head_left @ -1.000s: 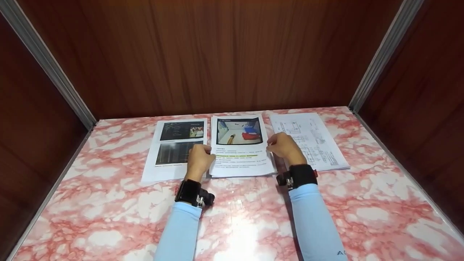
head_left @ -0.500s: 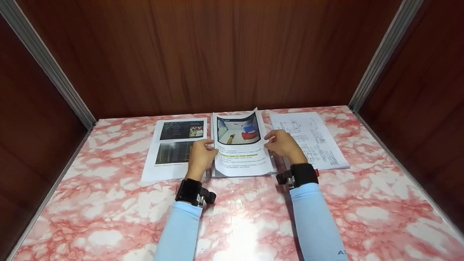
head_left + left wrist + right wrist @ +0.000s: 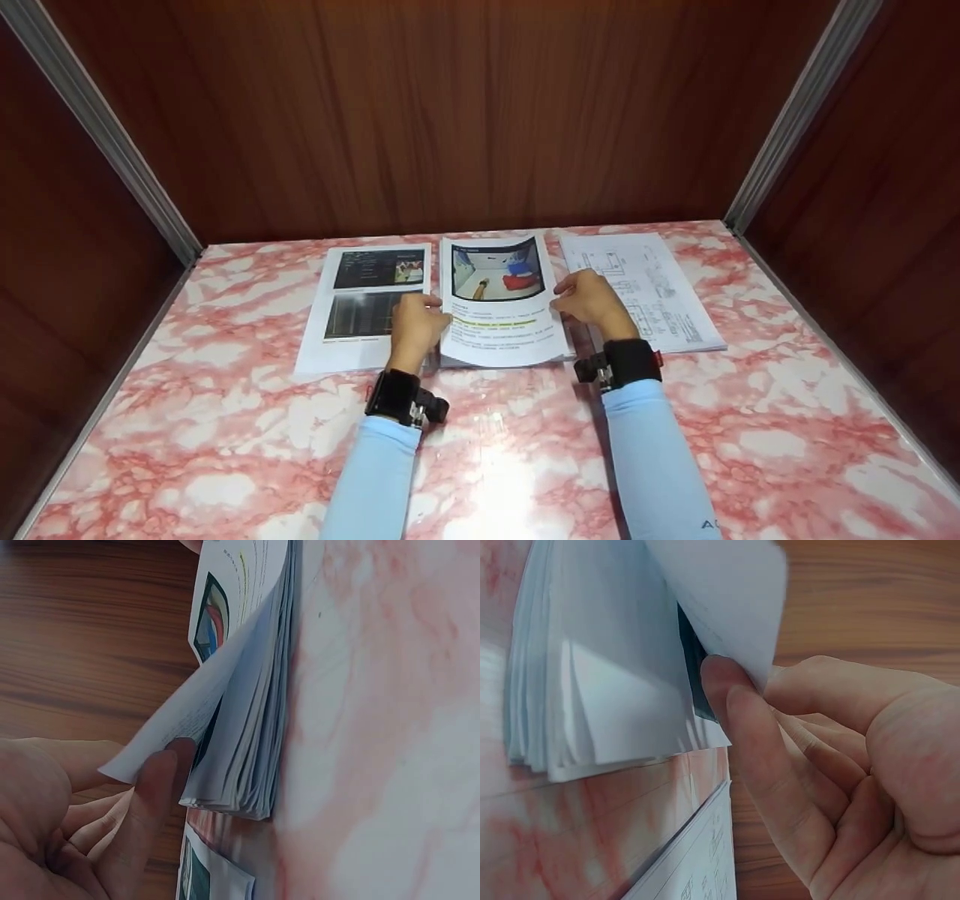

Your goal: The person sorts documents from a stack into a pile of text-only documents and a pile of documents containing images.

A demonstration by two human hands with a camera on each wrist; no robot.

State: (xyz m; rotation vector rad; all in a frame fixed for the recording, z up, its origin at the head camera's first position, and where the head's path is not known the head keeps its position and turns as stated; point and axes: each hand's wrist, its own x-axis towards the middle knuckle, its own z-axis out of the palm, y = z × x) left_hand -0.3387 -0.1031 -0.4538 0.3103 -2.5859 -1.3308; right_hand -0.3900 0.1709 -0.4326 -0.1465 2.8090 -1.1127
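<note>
A printed sheet [image 3: 501, 352] with a colour photo and a yellow-highlighted line tops the middle paper stack. Its sides are lifted and it bows a little. My left hand [image 3: 416, 330] pinches its left edge; in the left wrist view the raised sheet [image 3: 180, 701] runs between thumb and fingers, above the thick stack [image 3: 259, 720]. On the opposite side my right hand [image 3: 596, 306] pinches the right edge. The right wrist view has that sheet [image 3: 731, 600] curling up off the pages [image 3: 607, 690], with fingertips beneath it.
To the left lies a paper with two dark pictures [image 3: 360, 315], partly under my left hand. A stack of line drawings [image 3: 667, 300] lies to the right. The marbled table [image 3: 225, 435] meets a wood-grain wall [image 3: 465, 120] behind, with metal posts at both corners.
The top sheet was flat, then curved upward with its far right corner raised, and is now lowered and less curved. My hands moved only slightly along its edges.
</note>
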